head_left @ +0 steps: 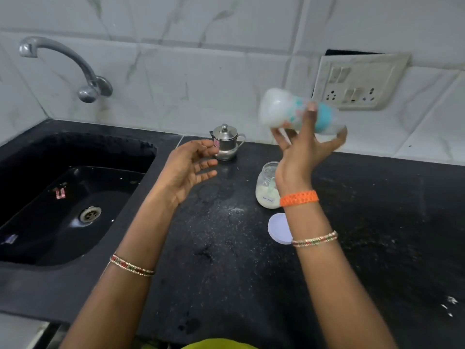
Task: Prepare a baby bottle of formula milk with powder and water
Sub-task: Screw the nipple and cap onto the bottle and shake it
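Your left hand (pixel 191 165) hangs loosely spread, holding nothing; your right hand (pixel 305 149) grips the blurred, sideways baby bottle (pixel 284 109) above the powder jar (pixel 266 190).

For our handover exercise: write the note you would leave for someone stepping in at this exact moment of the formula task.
Right hand grips the baby bottle, tilted on its side above the counter, blurred as if being shaken. Left hand is open, holding nothing.
Powder jar stands open, its white lid lying beside it; steel pot behind.
Done: bottle filled and capped.
Left: finish mixing, close the jar.
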`<move>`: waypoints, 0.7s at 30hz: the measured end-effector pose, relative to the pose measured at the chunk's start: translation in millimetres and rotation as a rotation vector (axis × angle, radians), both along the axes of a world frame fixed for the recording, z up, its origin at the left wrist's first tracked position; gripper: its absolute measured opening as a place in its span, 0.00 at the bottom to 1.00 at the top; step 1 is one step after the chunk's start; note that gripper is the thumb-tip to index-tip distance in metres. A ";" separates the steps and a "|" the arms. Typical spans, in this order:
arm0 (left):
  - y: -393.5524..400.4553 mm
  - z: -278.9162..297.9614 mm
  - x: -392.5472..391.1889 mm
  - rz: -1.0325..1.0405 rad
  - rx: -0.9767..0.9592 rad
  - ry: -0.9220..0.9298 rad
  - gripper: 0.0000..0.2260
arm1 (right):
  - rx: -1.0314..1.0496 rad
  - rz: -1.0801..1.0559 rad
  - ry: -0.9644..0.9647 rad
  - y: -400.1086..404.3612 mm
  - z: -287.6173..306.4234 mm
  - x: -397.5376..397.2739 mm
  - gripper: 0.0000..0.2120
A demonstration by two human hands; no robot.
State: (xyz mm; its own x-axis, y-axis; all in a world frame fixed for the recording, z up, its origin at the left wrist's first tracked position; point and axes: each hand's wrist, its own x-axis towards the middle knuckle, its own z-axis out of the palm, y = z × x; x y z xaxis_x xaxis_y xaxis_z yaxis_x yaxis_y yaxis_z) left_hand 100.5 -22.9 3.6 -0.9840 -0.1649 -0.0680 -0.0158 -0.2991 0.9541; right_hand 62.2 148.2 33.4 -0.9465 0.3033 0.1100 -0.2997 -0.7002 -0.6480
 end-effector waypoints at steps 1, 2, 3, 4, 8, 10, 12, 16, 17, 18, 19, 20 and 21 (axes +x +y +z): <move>-0.8 -1.0 1.3 -0.005 -0.004 -0.009 0.09 | 0.004 0.001 0.007 -2.2 -0.9 -1.5 0.36; -2.0 -1.2 0.9 -0.026 -0.012 -0.027 0.08 | 0.162 0.046 0.036 -4.4 -1.0 -2.2 0.36; -2.8 -0.7 0.0 -0.056 -0.018 -0.047 0.08 | 0.365 0.122 0.085 -6.9 -4.9 -5.6 0.35; -4.9 -0.2 -1.6 -0.081 -0.020 -0.060 0.08 | 0.537 0.185 0.115 -9.3 -7.8 -5.2 0.34; -11.3 -2.3 -7.4 -0.129 0.039 -0.095 0.10 | 0.403 0.247 0.093 -12.8 -18.3 -15.0 0.35; -2.5 -9.6 -6.0 -0.180 0.052 -0.123 0.12 | 0.641 0.415 0.124 -12.2 -29.1 -10.8 0.36; 2.9 -16.9 -6.9 -0.208 0.088 -0.155 0.16 | 0.807 0.508 0.153 -10.6 -46.2 -8.5 0.36; -3.6 -28.4 -6.9 -0.264 0.216 -0.195 0.19 | 0.683 0.528 0.119 -9.8 -49.5 -13.0 0.36; -4.2 -30.6 -6.7 -0.297 0.180 -0.220 0.19 | 0.727 0.530 0.138 -10.4 -51.0 -15.1 0.37; -3.7 -33.3 -6.4 -0.319 0.145 -0.233 0.18 | 0.815 0.528 0.162 -11.7 -52.5 -16.0 0.39; -2.0 -36.5 -6.9 -0.316 0.125 -0.220 0.17 | 0.928 0.521 0.175 -15.3 -53.7 -16.3 0.41; 0.7 -40.4 -8.9 -0.289 0.120 -0.189 0.16 | 1.056 0.511 0.192 -20.1 -53.2 -16.9 0.45; 3.3 -45.0 -11.0 -0.256 0.137 -0.149 0.16 | 1.190 0.490 0.211 -24.8 -51.7 -18.0 0.48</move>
State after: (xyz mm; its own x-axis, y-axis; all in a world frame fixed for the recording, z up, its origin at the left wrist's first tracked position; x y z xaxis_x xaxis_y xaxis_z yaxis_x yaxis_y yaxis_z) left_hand 89.6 -19.6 -41.3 -0.9698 0.1073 -0.2191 -0.2438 -0.3928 0.8867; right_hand 44.3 123.4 -18.3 -0.8618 -0.4521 0.2299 -0.3501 0.2023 -0.9146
